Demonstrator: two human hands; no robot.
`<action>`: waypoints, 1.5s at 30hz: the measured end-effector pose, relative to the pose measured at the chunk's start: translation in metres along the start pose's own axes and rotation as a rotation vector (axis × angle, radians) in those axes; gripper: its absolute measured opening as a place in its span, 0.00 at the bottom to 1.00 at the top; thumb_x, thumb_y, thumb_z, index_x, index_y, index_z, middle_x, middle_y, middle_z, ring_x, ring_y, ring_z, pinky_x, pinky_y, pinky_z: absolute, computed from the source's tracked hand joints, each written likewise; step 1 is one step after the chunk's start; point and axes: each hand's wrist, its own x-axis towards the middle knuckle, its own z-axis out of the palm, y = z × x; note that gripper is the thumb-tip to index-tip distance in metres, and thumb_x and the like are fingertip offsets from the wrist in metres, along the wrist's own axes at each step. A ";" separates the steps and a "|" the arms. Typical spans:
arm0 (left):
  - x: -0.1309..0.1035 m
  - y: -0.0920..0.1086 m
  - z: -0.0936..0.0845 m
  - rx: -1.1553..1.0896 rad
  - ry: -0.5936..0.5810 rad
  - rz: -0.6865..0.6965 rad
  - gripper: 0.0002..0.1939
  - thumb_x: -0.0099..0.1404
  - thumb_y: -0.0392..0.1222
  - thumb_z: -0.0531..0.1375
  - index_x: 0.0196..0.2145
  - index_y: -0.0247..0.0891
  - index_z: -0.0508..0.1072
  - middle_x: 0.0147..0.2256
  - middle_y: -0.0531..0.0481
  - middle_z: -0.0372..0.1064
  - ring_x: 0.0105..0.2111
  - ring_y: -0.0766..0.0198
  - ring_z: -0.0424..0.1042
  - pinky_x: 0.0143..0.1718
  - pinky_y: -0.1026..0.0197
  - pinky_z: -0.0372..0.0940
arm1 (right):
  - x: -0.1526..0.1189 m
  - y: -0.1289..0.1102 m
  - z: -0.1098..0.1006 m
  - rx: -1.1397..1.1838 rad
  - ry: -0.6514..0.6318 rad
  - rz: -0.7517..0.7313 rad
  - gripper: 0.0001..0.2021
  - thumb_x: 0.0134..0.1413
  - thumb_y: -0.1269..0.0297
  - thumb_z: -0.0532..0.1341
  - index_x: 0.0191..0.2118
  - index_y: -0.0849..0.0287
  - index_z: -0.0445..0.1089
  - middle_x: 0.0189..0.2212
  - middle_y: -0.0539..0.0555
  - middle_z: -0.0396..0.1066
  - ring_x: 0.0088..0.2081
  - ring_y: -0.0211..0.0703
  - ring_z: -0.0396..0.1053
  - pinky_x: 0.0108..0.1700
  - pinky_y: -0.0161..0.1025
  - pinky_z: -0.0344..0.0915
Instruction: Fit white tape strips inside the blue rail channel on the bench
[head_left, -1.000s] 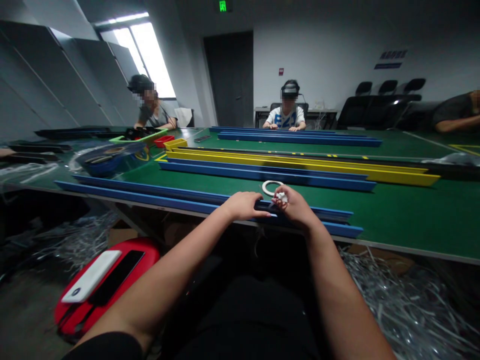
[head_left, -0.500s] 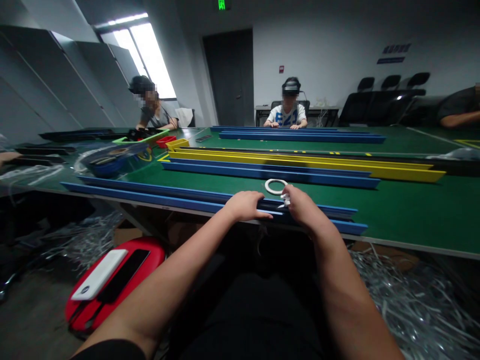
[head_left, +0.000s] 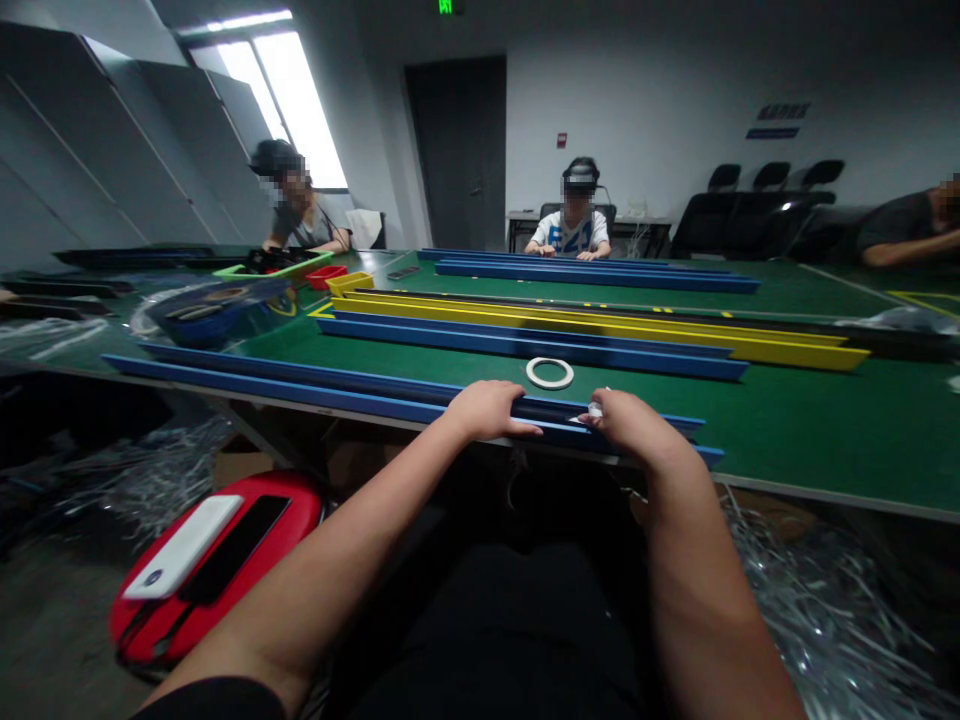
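A long blue channel (head_left: 277,393) lies along the near edge of the green table. My left hand (head_left: 493,410) rests over its middle, thumb and fingers apart around the channel's sides. To the right, my right hand (head_left: 616,418) is closed on a small white object (head_left: 595,410) just above the channel; its exact shape is too small to tell. A white ring, like a tape roll (head_left: 550,373), lies flat on the table beyond the gap between my hands.
Beyond are another blue channel (head_left: 525,349), yellow channels (head_left: 795,349) and a blue tray (head_left: 225,322) at left. A red stool (head_left: 292,490) carries a white box and a phone. People sit across the table and at far right. Plastic scraps lie below.
My right hand has moved right along the channel with the white object, away from the white ring. My left hand stays in nearly the same place. The view has shifted slightly.
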 end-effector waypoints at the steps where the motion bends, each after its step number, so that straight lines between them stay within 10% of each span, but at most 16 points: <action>1: 0.000 0.000 0.000 0.002 0.002 0.001 0.44 0.53 0.80 0.50 0.51 0.42 0.71 0.47 0.43 0.75 0.48 0.49 0.73 0.49 0.54 0.65 | 0.000 0.001 -0.002 -0.008 -0.022 0.008 0.10 0.55 0.56 0.61 0.37 0.58 0.71 0.35 0.58 0.74 0.31 0.42 0.66 0.31 0.36 0.53; 9: -0.001 0.000 0.002 0.003 0.023 0.001 0.43 0.54 0.79 0.50 0.52 0.43 0.71 0.47 0.43 0.74 0.48 0.49 0.73 0.49 0.54 0.64 | -0.011 0.004 -0.019 0.006 -0.118 0.007 0.08 0.55 0.63 0.58 0.29 0.58 0.72 0.29 0.55 0.74 0.28 0.38 0.64 0.31 0.35 0.53; 19: -0.002 0.002 0.001 0.020 0.028 -0.001 0.42 0.54 0.78 0.51 0.51 0.42 0.72 0.45 0.42 0.74 0.47 0.49 0.73 0.48 0.54 0.65 | -0.014 0.015 -0.027 0.088 -0.031 -0.074 0.07 0.55 0.68 0.53 0.34 0.58 0.69 0.34 0.56 0.74 0.33 0.40 0.66 0.33 0.34 0.55; 26: -0.002 0.003 0.001 0.027 0.035 -0.004 0.42 0.54 0.79 0.50 0.50 0.42 0.72 0.46 0.43 0.74 0.46 0.49 0.73 0.47 0.54 0.65 | -0.013 0.023 -0.025 0.122 0.032 -0.043 0.13 0.53 0.54 0.61 0.39 0.58 0.68 0.36 0.57 0.74 0.33 0.42 0.68 0.33 0.35 0.58; 45: -0.003 0.005 0.000 0.015 0.030 -0.024 0.42 0.54 0.78 0.51 0.52 0.43 0.71 0.47 0.43 0.74 0.48 0.49 0.73 0.49 0.53 0.65 | -0.015 0.044 -0.024 0.228 0.196 -0.055 0.06 0.48 0.67 0.58 0.35 0.56 0.64 0.29 0.51 0.71 0.30 0.38 0.67 0.30 0.32 0.56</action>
